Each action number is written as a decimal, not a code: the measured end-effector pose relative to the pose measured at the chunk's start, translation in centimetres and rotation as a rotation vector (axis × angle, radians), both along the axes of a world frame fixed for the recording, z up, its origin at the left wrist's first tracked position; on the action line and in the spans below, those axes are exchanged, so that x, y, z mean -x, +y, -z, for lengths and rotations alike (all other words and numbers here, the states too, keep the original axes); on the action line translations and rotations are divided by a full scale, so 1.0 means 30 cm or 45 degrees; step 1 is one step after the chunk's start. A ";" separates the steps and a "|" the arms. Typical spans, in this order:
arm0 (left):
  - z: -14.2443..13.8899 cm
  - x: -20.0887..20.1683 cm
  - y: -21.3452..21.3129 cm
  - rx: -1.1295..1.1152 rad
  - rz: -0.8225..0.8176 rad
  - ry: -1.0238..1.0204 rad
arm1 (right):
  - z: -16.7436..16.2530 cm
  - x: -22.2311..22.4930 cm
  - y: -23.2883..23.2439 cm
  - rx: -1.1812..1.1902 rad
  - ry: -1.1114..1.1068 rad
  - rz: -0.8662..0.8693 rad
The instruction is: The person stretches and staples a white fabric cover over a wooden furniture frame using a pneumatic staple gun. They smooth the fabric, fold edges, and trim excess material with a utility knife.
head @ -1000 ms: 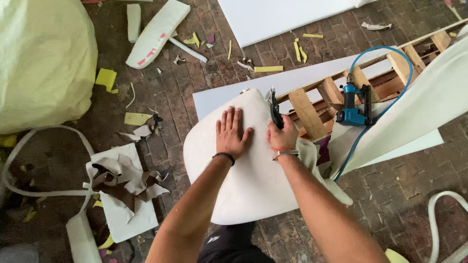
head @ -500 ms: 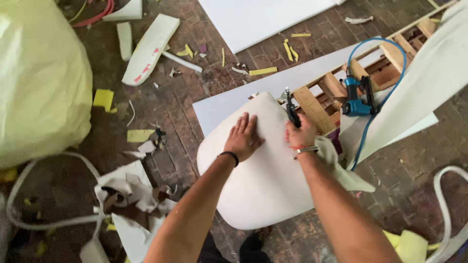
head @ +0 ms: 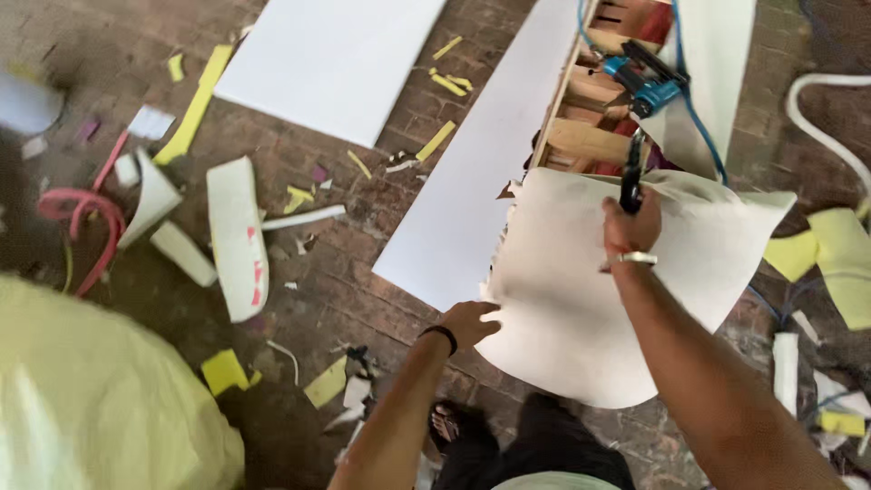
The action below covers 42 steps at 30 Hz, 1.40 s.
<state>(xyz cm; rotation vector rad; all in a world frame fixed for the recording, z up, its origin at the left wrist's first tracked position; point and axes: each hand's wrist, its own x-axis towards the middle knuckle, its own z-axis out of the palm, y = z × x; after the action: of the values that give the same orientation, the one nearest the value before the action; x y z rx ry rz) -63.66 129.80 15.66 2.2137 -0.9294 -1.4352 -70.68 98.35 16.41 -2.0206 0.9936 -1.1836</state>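
Observation:
A large piece of white fabric-covered padding (head: 581,290) lies spread in front of me over a wooden frame (head: 590,136). My left hand (head: 472,322) grips its near left edge. My right hand (head: 632,222) is closed around black scissors (head: 631,172) that point up and away over the padding's far edge. A metal bangle sits on my right wrist, a dark band on my left.
A blue pneumatic stapler (head: 649,82) with a blue hose rests on the wooden frame. White foam sheets (head: 336,59) lie on the brick floor with yellow and white scraps. A big pale yellow-green bundle (head: 100,408) fills the lower left. A red hose (head: 86,213) lies at left.
My view has swung to the left and tilted. My left hand slid from the top of the padding to its left edge. My right hand kept the scissors and the padding shifted.

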 end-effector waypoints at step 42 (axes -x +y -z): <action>-0.084 -0.996 -0.894 0.605 1.848 0.305 | -0.100 -0.927 1.057 -0.862 -0.675 1.914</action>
<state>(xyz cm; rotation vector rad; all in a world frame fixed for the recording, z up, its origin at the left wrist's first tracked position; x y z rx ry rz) -33.77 102.97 18.18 0.7950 -2.6345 -1.5399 -42.88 130.05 19.41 -0.1491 2.2452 -1.5258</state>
